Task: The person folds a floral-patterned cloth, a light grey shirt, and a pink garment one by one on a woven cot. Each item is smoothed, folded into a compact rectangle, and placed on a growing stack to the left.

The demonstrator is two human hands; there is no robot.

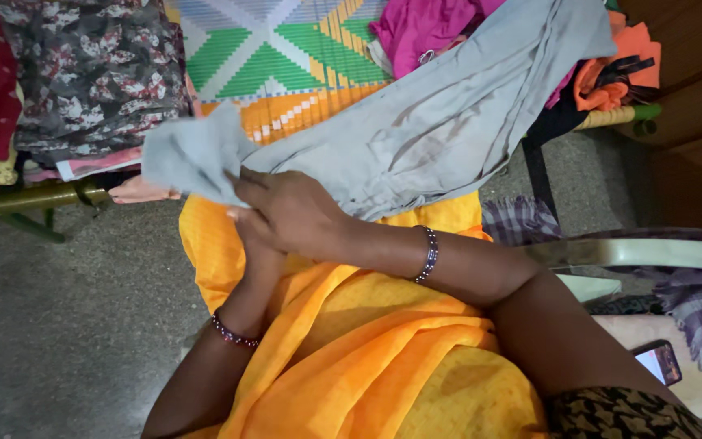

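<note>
Plain grey garment (448, 122), yellow-orange sari (367, 358)

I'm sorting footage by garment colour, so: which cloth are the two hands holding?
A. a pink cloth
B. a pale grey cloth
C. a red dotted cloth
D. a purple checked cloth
B: the right hand and the left hand beneath it pinch an end of the pale grey cloth, which drapes up across the pile; the pink cloth lies untouched behind it.
</note>
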